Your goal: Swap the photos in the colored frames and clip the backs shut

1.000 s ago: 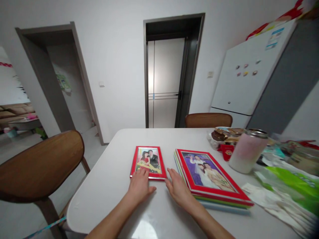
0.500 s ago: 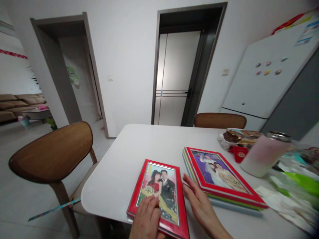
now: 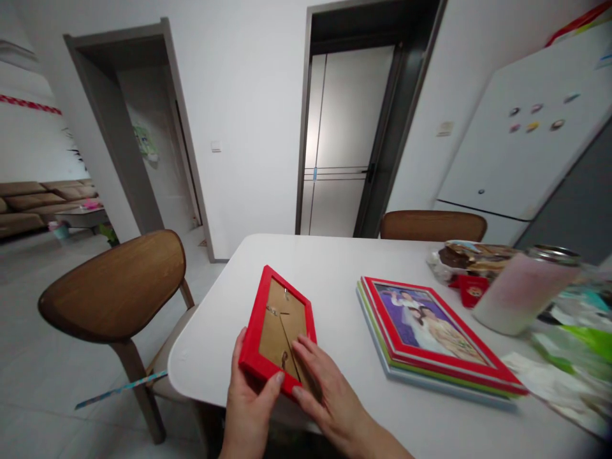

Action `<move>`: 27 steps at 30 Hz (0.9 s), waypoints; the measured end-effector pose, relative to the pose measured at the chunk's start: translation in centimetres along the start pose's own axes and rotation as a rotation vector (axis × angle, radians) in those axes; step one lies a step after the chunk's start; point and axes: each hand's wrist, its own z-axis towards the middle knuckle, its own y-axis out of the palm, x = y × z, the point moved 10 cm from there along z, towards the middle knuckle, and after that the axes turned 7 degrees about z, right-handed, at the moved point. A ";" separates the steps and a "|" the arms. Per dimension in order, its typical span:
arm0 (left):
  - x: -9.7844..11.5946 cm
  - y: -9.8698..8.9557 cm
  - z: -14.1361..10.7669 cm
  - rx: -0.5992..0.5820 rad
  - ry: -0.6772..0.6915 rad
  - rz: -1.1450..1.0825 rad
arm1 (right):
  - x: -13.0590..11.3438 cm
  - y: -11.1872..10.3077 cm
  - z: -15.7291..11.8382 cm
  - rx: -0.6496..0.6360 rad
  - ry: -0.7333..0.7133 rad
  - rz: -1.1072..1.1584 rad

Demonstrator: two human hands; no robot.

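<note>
A red photo frame (image 3: 253, 325) is tilted up over the front of the white table, its brown backing board with metal hangers facing me. My left hand (image 3: 251, 398) grips its lower left corner, the thumb on the near edge. My right hand (image 3: 329, 389) is closed at the lower right, thumb on the near edge and fingers against the stand leg on the backing. The photo side is hidden. To the right lies a stack of photo frames (image 3: 430, 331): a red one with a wedding picture on top, green and pale blue ones beneath.
On the white table (image 3: 315, 261), a pink and white bottle (image 3: 526, 287) stands beyond the stack. Near it are a red packet (image 3: 473, 290), a bag of snacks (image 3: 459, 258) and crumpled tissue (image 3: 545, 382). Wooden chairs stand at the left (image 3: 115, 287) and far side (image 3: 433, 226).
The red photo frame has been lifted and turned over, from picture side up to backing side up. My right hand has moved left onto it, and both hands now hold it.
</note>
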 end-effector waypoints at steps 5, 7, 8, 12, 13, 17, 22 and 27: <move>-2.4 -1.2 0.7 -0.107 -0.038 0.282 | 1.2 0.4 -1.0 -0.108 -0.006 -0.197; -3.1 -1.4 0.5 -0.148 -0.012 0.462 | 1.6 0.4 -1.5 -0.152 -0.020 -0.249; -3.4 -1.4 0.4 -0.156 0.009 0.544 | 1.8 0.3 -1.7 -0.175 -0.023 -0.268; -4.0 -1.2 -0.3 -0.170 0.158 0.847 | 2.2 0.2 -2.1 -0.234 -0.025 -0.307; -4.1 -0.9 -0.6 -0.194 0.207 0.904 | 2.2 0.2 -2.2 -0.244 -0.024 -0.312; -4.1 0.1 -1.5 -0.245 0.391 1.064 | 2.4 0.2 -2.6 -0.298 -0.017 -0.328; -3.7 0.5 -1.9 -0.258 0.455 1.131 | 2.3 -0.2 -2.5 -0.305 -0.015 -0.316; -2.3 2.5 -1.4 -0.435 0.426 1.060 | 1.0 -0.6 -0.2 -0.283 -0.047 -0.287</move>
